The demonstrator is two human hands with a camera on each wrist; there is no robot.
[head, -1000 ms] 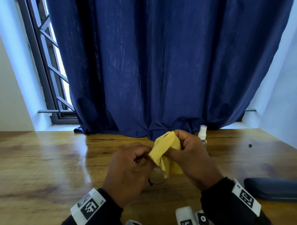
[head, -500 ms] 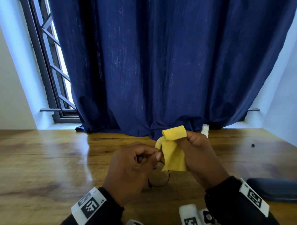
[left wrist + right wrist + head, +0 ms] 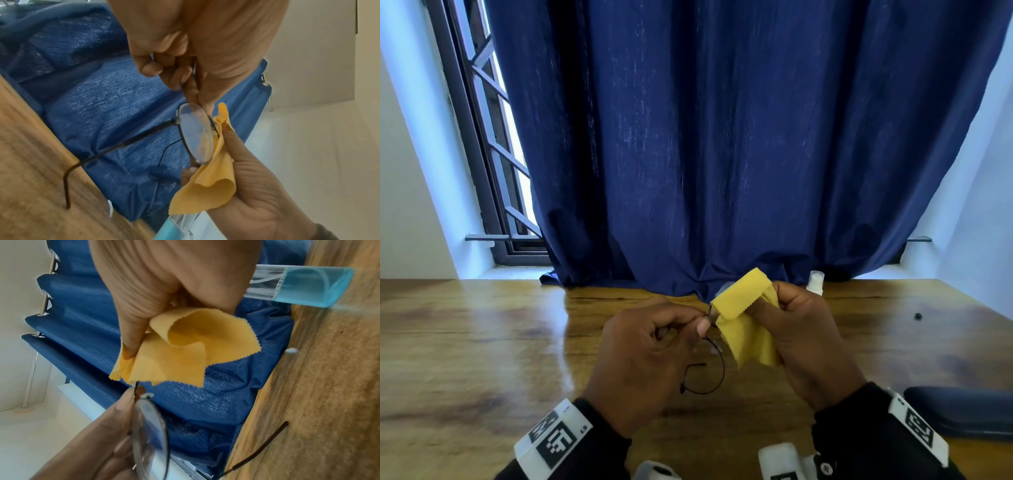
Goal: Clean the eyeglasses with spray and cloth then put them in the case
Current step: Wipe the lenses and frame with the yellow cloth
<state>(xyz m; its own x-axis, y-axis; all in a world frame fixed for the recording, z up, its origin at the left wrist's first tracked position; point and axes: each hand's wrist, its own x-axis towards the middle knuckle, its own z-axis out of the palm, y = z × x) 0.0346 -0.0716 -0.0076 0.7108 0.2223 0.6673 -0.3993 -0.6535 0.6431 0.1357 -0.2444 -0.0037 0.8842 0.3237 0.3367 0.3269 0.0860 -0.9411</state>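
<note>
Head view hides what our wrist views show: our left hand (image 3: pixel 650 356) pinches the thin black-rimmed eyeglasses (image 3: pixel 195 134) above the table (image 3: pixel 482 342), our right hand (image 3: pixel 808 339) grips the yellow cloth (image 3: pixel 185 345), now wrapped over one lens rather than hanging loose.

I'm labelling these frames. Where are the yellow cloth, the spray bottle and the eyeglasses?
yellow cloth (image 3: pixel 185 353), right wrist view, middle of the folded fabric.
spray bottle (image 3: pixel 312 287), right wrist view, blue liquid-filled body.
eyeglasses (image 3: pixel 196 134), left wrist view, on the lens.
</note>
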